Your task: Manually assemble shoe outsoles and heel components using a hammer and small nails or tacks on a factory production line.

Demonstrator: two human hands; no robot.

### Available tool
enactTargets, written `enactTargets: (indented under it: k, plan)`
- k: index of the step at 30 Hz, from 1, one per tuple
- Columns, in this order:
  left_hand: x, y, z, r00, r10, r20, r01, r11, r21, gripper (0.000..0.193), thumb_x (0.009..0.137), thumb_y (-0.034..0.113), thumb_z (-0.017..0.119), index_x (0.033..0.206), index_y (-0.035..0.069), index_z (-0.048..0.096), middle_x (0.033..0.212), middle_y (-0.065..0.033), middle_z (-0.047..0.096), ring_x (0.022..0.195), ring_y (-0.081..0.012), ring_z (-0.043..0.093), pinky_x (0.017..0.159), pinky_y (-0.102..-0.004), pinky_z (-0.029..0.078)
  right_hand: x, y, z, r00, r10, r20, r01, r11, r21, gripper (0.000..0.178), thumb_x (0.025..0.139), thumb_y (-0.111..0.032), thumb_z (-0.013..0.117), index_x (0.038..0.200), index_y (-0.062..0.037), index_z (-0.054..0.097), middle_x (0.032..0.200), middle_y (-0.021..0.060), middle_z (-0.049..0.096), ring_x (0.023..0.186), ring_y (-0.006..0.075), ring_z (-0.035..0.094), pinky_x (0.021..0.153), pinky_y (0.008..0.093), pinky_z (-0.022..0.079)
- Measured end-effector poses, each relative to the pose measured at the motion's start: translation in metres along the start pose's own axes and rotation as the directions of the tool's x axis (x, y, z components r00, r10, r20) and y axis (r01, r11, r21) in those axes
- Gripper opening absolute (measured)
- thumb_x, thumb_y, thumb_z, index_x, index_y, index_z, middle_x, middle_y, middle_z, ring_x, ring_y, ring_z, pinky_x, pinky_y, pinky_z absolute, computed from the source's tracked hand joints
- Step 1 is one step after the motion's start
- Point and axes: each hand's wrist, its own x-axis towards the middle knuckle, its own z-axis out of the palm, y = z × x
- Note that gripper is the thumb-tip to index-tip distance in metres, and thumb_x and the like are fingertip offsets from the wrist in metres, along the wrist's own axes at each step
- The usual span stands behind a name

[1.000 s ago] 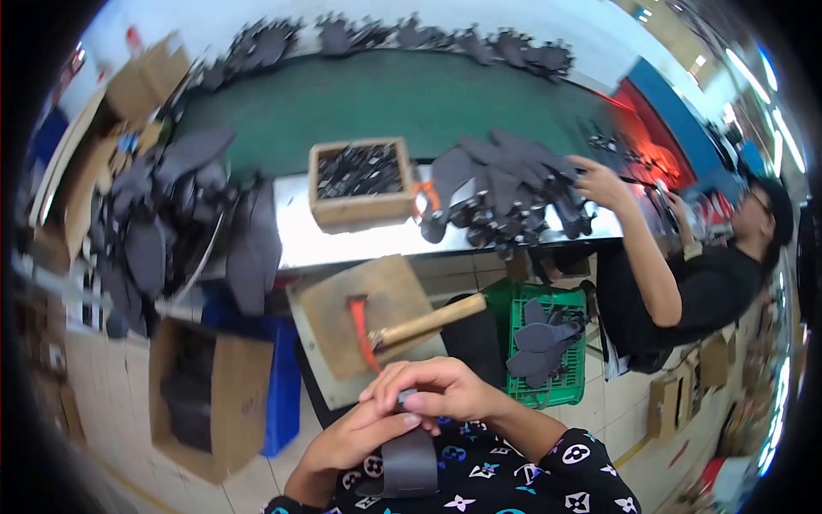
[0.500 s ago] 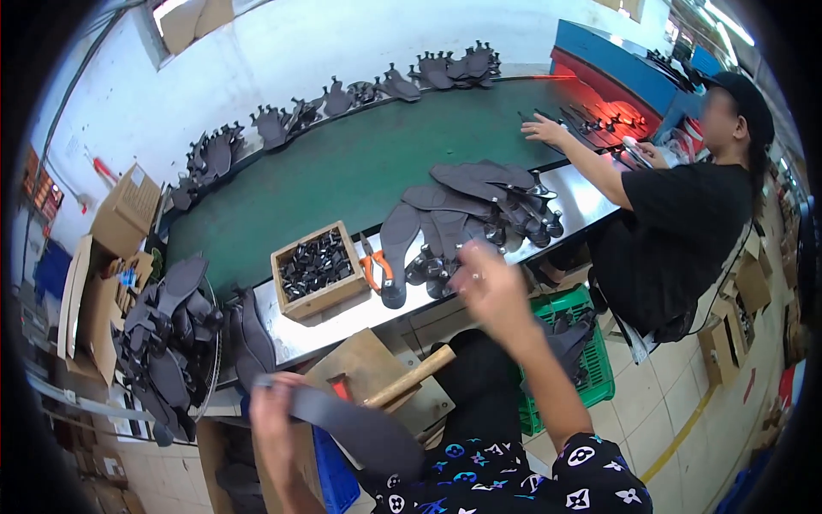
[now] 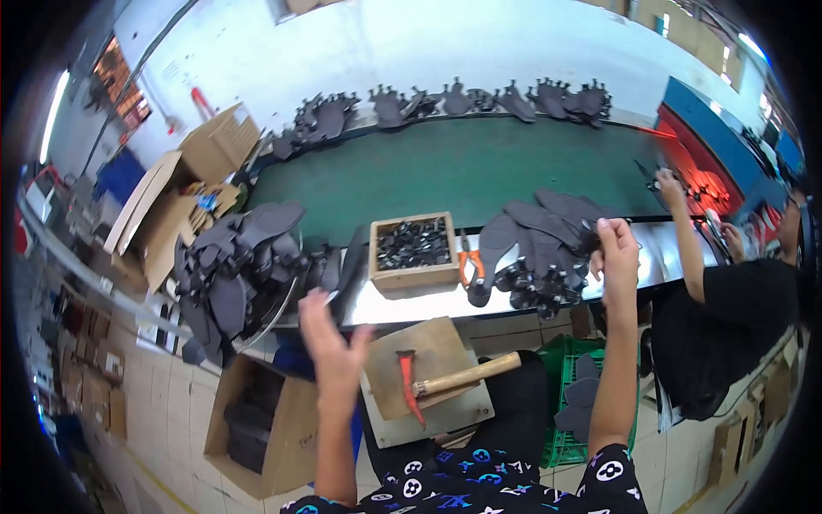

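Note:
My left hand point(image 3: 332, 336) is raised with its fingers spread and holds nothing. It hovers just below the metal bench edge, next to a dark insole point(image 3: 349, 264) that leans at the edge of the left heap of dark insoles point(image 3: 240, 270). My right hand point(image 3: 615, 250) reaches up to the pile of dark insoles point(image 3: 539, 244) on the bench. Its fingers are closed on the edge of one insole there.
On the bench stand a wooden box of small dark parts point(image 3: 413, 250) and orange-handled pliers point(image 3: 467, 264). A red-headed hammer point(image 3: 428, 387) lies on a board over my lap. A green crate point(image 3: 572, 428), a cardboard box point(image 3: 261, 424), a green conveyor point(image 3: 462, 167) and a co-worker point(image 3: 728, 300) are around.
Both hands held a dark insole at my lap. The left hand then swung it out to the left and is now empty. The right hand has risen to the bench pile.

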Motion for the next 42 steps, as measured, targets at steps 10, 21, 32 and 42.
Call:
enactTargets:
  k: [10, 21, 32, 42]
  plan:
    - [-0.052, 0.065, -0.08, 0.982, -0.059, 0.178, 0.148, 0.823, -0.548, 0.061, 0.085, 0.019, 0.071, 0.131, -0.001, 0.037, 0.105, -0.0116, 0.062, 0.101, -0.024, 0.065, 0.092, -0.038, 0.051, -0.169, 0.028, 0.121, 0.728, -0.157, 0.668, -0.027, 0.966, 0.256, 0.094, 0.083, -0.063, 0.067, 0.147, -0.0007, 0.035, 0.133, 0.0204, 0.054, 0.114, 0.0292, 0.061, 0.098, 0.0423, 0.048]
    - [-0.053, 0.009, 0.013, 0.606, 0.13, 0.785, 0.793, -0.025, -0.608, 0.06, 0.096, 0.03, 0.056, 0.136, -0.014, 0.045, 0.136, -0.0261, 0.053, 0.131, -0.0396, 0.049, 0.112, -0.0486, 0.034, -0.252, 0.091, -0.043, 0.927, 0.27, 0.26, 0.028, 0.641, -0.767, 0.038, 0.08, -0.02, 0.08, 0.108, 0.0005, 0.067, 0.082, 0.0098, 0.065, 0.068, 0.0213, 0.065, 0.061, 0.0312, 0.051]
    - [0.075, -0.014, 0.105, 0.973, 0.147, 0.175, -0.135, 0.988, -0.078, 0.025, 0.086, 0.016, 0.069, 0.107, 0.001, 0.067, 0.104, -0.0165, 0.066, 0.107, -0.0343, 0.061, 0.089, -0.0404, 0.05, -0.31, 0.076, -0.063, 0.972, 0.183, -0.144, -0.226, 0.891, -0.392, 0.017, 0.086, -0.01, 0.074, 0.1, -0.0003, 0.073, 0.067, 0.0009, 0.067, 0.056, 0.0069, 0.057, 0.052, 0.0253, 0.043]
    - [0.155, -0.023, 0.131, 0.838, 0.174, 0.518, -0.242, 0.968, 0.066, 0.017, 0.083, 0.019, 0.072, 0.079, 0.003, 0.07, 0.098, -0.0166, 0.07, 0.08, -0.0321, 0.07, 0.07, -0.0408, 0.056, -0.221, 0.074, 0.018, 0.975, -0.024, 0.221, 0.095, 0.944, -0.317, 0.012, 0.091, -0.011, 0.07, 0.094, -0.0008, 0.074, 0.074, 0.0109, 0.071, 0.057, 0.0131, 0.064, 0.055, 0.0263, 0.049]
